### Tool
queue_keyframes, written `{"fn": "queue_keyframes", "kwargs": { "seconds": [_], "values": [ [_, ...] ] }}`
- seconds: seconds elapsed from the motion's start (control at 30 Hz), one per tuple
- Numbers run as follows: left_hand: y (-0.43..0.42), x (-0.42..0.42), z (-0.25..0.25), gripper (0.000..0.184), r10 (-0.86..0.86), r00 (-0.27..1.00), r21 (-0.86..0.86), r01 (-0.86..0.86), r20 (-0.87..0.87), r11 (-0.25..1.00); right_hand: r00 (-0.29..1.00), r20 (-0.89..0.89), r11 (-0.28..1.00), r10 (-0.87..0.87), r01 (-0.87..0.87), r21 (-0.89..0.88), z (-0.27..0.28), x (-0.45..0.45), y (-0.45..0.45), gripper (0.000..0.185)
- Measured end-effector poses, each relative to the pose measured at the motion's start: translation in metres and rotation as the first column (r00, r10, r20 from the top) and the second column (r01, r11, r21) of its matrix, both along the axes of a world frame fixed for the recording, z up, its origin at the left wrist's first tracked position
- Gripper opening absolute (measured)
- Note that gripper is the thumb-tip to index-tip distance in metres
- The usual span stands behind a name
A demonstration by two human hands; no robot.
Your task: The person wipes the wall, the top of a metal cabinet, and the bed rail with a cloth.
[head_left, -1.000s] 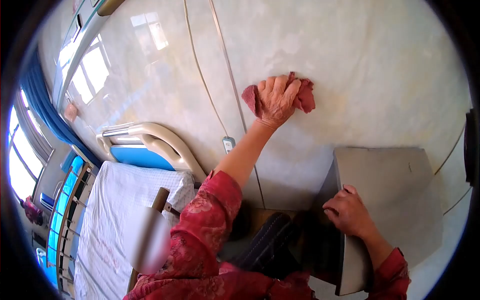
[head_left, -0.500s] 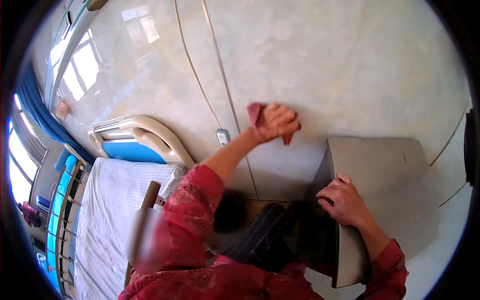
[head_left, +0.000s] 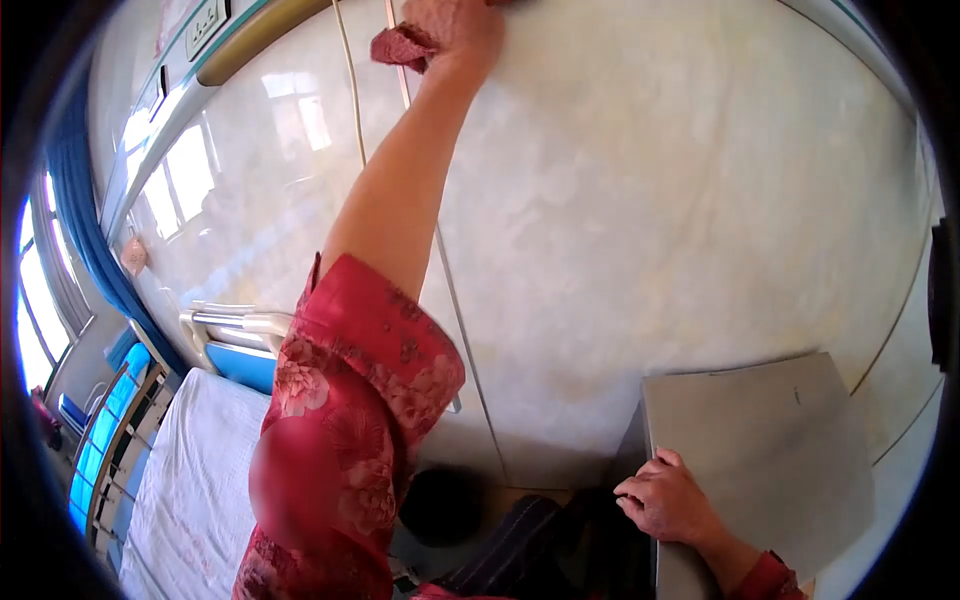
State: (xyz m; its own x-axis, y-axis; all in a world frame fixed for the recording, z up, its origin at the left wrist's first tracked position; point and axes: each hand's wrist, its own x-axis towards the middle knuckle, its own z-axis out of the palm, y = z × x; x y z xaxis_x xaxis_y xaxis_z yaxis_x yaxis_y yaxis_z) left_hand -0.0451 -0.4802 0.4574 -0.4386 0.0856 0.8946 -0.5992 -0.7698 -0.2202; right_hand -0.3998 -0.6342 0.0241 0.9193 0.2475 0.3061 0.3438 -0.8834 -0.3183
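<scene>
Left hand (head_left: 455, 32) holds a red cloth (head_left: 400, 47) at the far wall (head_left: 690, 210); right hand (head_left: 668, 502) rests on a grey cabinet (head_left: 765, 430) at right.

Moved my left hand (head_left: 457, 30) and cloth (head_left: 401, 47) far up the wall (head_left: 650, 200), left to the strip (head_left: 461, 330); sleeve (head_left: 370, 375) now covers right end of headboard (head_left: 240, 366).

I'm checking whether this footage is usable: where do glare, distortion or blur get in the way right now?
Head view: window reflections glare on the shiny wall; the window is washed out; wide-lens distortion bends straight lines, with black corners; a smeared patch covers part of the left sleeve; the left hand looks slightly soft, cropped at the top.
</scene>
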Motion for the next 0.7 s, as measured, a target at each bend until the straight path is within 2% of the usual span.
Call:
{"fn": "queue_keyframes", "kwargs": {
  "seconds": [0.1,0.23,0.27,0.3,0.37,0.4,0.7],
  "values": [
    [-0.021,-0.026,-0.038,0.023,-0.093,0.986,0.221,0.06,0.141,0.973,1.0,-0.007,0.999,-0.024,0.024,-0.044,0.003,-0.003,0.0,0.011],
    [-0.042,-0.042,-0.081,0.02,-0.075,0.988,0.281,0.035,0.132,0.959,0.999,-0.023,0.999,-0.03,0.029,-0.029,0.004,-0.003,0.001,0.011],
    [-0.045,-0.049,-0.092,0.021,-0.115,0.98,0.292,0.063,0.164,0.954,1.0,-0.001,0.999,-0.026,0.026,-0.029,0.003,-0.003,0.001,0.011],
    [-0.047,-0.055,-0.104,0.023,-0.189,0.976,0.354,0.142,0.104,0.924,1.0,0.02,0.999,-0.022,0.022,-0.027,0.003,-0.004,0.001,0.011],
    [-0.063,-0.041,-0.123,0.021,-0.094,0.974,0.339,0.019,0.205,0.941,1.0,-0.003,1.0,-0.027,0.027,-0.015,0.007,-0.004,0.0,0.011],
    [-0.067,-0.044,-0.14,0.034,-0.112,0.99,0.388,0.069,0.09,0.919,1.0,0.001,0.999,-0.024,0.024,-0.024,0.007,-0.005,-0.001,0.011],
    [-0.091,-0.065,-0.235,0.028,-0.258,0.964,0.441,0.202,0.07,0.875,0.999,0.024,1.0,-0.027,0.027,-0.001,0.007,-0.008,0.0,0.009]
  ]
}}
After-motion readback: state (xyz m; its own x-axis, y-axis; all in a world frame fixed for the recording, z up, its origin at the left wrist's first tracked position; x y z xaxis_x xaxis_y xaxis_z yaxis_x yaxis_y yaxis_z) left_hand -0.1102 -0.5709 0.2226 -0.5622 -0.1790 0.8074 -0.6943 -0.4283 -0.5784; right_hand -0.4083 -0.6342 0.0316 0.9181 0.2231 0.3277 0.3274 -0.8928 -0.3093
